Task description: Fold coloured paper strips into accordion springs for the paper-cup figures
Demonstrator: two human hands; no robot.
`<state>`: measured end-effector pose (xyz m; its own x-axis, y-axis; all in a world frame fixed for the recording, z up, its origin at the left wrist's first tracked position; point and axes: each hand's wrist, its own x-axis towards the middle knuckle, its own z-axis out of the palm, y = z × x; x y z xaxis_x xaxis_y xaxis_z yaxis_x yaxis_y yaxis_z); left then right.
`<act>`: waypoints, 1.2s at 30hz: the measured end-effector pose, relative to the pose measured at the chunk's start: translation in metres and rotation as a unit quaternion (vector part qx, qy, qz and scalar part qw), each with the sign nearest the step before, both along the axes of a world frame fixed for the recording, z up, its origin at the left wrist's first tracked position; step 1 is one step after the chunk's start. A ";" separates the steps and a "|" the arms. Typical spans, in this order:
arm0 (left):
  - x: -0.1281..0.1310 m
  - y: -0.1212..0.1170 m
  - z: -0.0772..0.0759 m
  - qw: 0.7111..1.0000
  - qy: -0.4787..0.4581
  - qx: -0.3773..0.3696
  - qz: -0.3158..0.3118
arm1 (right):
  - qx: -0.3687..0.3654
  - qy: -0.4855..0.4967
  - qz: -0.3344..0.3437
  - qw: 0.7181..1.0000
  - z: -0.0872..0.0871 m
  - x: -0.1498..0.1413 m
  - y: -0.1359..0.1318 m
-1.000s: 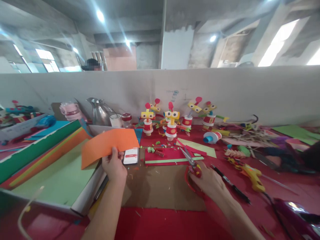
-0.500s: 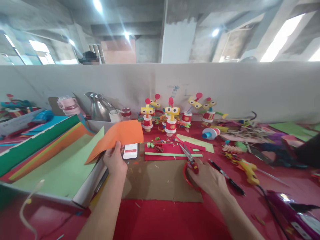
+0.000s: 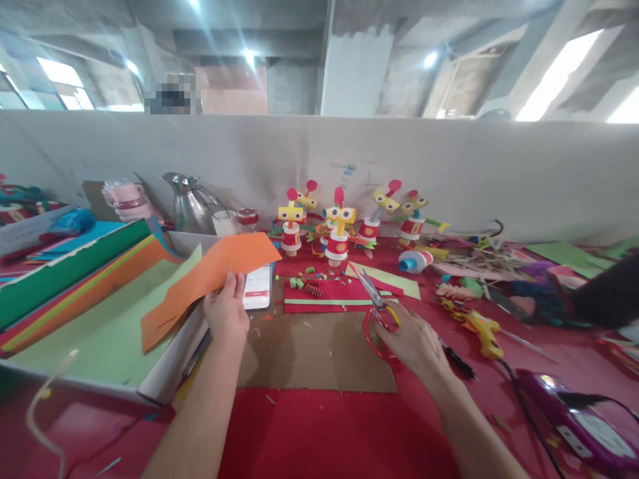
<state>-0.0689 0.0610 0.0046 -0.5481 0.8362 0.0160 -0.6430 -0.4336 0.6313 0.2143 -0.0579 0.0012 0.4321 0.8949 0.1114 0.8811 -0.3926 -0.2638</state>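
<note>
My left hand (image 3: 227, 307) pinches the lower edge of an orange sheet of paper (image 3: 219, 269), which tilts over the rim of the box at the left. Cuts show at the sheet's left end. My right hand (image 3: 412, 336) has its fingers closed on a pair of scissors (image 3: 373, 293) with red and yellow handles, the blades slightly apart and pointing away from me. Under the scissors lie red paper with a pale green strip (image 3: 334, 303) and a brown cardboard sheet (image 3: 319, 352). Left of these, a phone (image 3: 257, 289) is partly covered by the orange paper.
A white box (image 3: 172, 356) of coloured paper stands at the left. Several cup figures (image 3: 338, 243) line the partition (image 3: 239, 153). A yellow glue gun (image 3: 486, 336), a pen (image 3: 459, 360) and a purple device (image 3: 574, 419) lie at the right. Another person's dark sleeve (image 3: 606, 293) reaches in there.
The orange paper has swung lower at its left end, showing cuts. My right hand has lifted the scissors slightly, and more of their handles shows. The whole view has shifted a little.
</note>
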 end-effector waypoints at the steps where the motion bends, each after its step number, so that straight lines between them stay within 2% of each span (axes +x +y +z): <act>1: -0.001 -0.001 0.000 1.000 0.001 -0.014 -0.019 | -0.001 0.000 0.000 1.000 0.000 0.001 0.000; 4: -0.002 -0.002 0.002 0.998 0.031 -0.028 -0.048 | -0.007 0.000 -0.006 1.000 0.002 0.001 -0.001; 8: 0.001 -0.004 0.006 0.996 0.085 0.042 -0.007 | -0.022 0.006 -0.016 1.000 0.006 0.001 -0.001; 10: 0.004 -0.006 0.006 0.991 0.112 0.071 -0.026 | -0.023 0.010 -0.011 1.000 0.005 0.002 -0.001; 13: 0.009 -0.014 0.003 0.977 0.154 0.067 -0.133 | -0.011 0.015 0.003 1.000 0.000 0.004 -0.001; 17: 0.017 -0.026 -0.002 0.927 0.217 0.044 -0.302 | -0.002 0.016 0.009 1.000 -0.005 0.007 0.000; 20: 0.019 -0.030 -0.004 0.903 0.245 0.070 -0.348 | -0.008 0.016 0.000 1.000 -0.005 0.008 0.001; 26: 0.018 -0.027 0.000 0.912 0.244 0.129 -0.303 | -0.011 0.021 -0.007 1.000 -0.003 0.008 0.003; 29: 0.018 -0.025 0.002 0.925 0.230 0.123 -0.278 | -0.019 0.042 0.012 0.999 -0.004 0.009 0.002; 31: 0.018 -0.023 0.002 0.942 0.210 0.116 -0.237 | -0.011 0.055 0.027 0.998 -0.006 0.008 0.001; 33: 0.018 -0.020 0.001 0.958 0.182 0.104 -0.197 | 0.002 0.057 0.030 0.998 -0.008 0.008 0.001; 36: 0.017 -0.016 0.001 0.971 0.148 0.080 -0.170 | 0.013 0.059 0.028 0.998 -0.012 0.008 0.001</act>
<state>-0.0523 0.0451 0.0061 -0.1928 0.9419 0.2749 -0.5669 -0.3356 0.7524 0.2221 -0.0566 -0.0110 0.3935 0.9153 0.0865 0.8636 -0.3357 -0.3762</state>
